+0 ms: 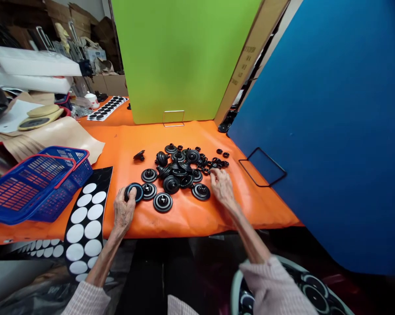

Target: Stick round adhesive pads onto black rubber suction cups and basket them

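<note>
The left hand (123, 209) grips 1 black disc (139, 191), left of the frame's middle. Small black rings (215, 164) lie just above the nearer right hand (222, 187); I cannot tell its grip.

1. Centre: round black stepped discs (171, 184), smooth, glossy, plastic-looking.
2. Lower centre: orange sheet table covering (181, 223), smooth, slightly shiny, vinyl-like.
3. Left: blue latticed basket (73, 179), semi-glossy plastic.
4. Upper centre: flat green panel (184, 52), smooth, faint sheen.
</note>
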A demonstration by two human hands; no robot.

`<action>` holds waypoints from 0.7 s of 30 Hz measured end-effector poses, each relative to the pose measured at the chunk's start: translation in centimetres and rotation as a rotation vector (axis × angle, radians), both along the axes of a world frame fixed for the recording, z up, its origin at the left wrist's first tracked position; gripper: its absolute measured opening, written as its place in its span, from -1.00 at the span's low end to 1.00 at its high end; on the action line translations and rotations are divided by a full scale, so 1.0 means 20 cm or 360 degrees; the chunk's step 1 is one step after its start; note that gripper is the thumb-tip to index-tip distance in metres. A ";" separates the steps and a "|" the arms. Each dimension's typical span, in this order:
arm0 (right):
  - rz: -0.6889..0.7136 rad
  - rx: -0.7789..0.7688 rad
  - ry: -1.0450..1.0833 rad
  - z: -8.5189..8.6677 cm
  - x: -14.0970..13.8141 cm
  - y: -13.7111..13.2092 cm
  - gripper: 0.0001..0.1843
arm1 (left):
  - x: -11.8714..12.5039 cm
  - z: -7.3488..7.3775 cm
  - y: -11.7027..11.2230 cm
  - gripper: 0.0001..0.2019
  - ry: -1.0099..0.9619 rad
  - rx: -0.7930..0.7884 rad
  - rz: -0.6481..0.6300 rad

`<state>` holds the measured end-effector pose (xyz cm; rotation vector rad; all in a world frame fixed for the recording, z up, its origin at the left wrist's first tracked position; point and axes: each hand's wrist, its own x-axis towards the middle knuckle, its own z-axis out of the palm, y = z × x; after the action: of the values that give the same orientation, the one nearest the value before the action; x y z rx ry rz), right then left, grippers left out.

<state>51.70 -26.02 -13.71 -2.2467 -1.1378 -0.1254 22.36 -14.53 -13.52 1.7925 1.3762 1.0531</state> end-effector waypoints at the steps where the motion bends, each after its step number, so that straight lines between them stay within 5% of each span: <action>1: 0.0002 -0.0023 0.0015 0.00 0.05 0.04 -0.73 | 0.00 0.00 0.00 -0.70 -0.0005 -0.0008 -0.0012; 7: 0.0087 -0.0030 0.0109 0.07 0.12 0.11 -0.86 | -0.04 0.06 -0.02 -0.69 -0.0018 0.0030 -0.0135; 11: 0.0238 -0.0031 0.0272 0.14 -0.01 -0.07 -0.75 | -0.09 0.08 -0.12 -0.70 0.0104 0.0307 -0.0347; 15: 0.0683 -0.0261 0.0520 0.10 -0.20 -0.25 -0.62 | -0.14 0.05 -0.24 -0.56 0.0457 0.0440 -0.0775; 18: 0.0674 -0.0306 0.0223 0.05 -0.32 -0.30 -0.70 | -0.15 0.05 -0.27 -0.35 0.0606 0.0349 -0.0593; 21: 0.0449 -0.0318 -0.0002 0.02 -0.39 -0.31 -0.69 | -0.14 0.05 -0.26 -0.52 0.0727 0.0278 -0.0451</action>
<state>43.93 -32.18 -13.35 -2.2259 -1.5115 0.1062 19.53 -19.72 -12.49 2.3820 1.2527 0.6521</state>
